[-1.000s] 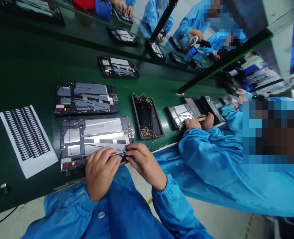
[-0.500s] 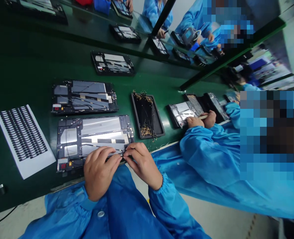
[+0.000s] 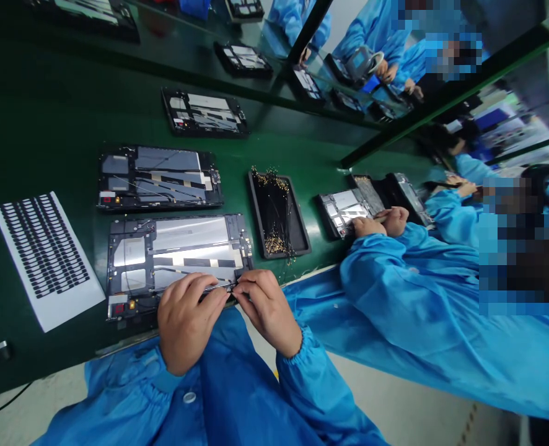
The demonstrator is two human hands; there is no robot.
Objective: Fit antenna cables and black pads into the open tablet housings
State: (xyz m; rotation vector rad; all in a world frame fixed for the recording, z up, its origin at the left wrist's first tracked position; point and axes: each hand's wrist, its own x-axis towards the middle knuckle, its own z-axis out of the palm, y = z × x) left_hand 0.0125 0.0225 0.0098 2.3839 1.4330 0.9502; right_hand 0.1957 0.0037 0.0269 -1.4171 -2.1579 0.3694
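Note:
An opened tablet (image 3: 191, 235), its silver inner plates and black frame bare, lies flat on the green bench before me. My left hand (image 3: 188, 322) rests over its near long edge, with thumb and index finger pinched at the near right corner. Meeting it there is my right hand (image 3: 269, 310), also closed in a pinch. A thin line, perhaps a cable, shows beside the fingertips; what the fingers hold is too small and covered to make out. Right of the tablet stands a black tray (image 3: 297, 226) with many thin black cables (image 3: 274, 210) with gold-coloured ends.
Behind lies a second opened tablet (image 3: 158, 176), with a third (image 3: 204, 113) farther back. A white sheet of black stickers (image 3: 46, 260) lies left. At right, a co-worker's hands (image 3: 379, 222) work on another tablet (image 3: 342, 210). A dark post (image 3: 307, 31) and raised glass shelf stand behind.
The view has shifted slightly. My hands stay pinched at the same corner of the tablet, with hardly any movement. The co-worker at right has shifted a little.

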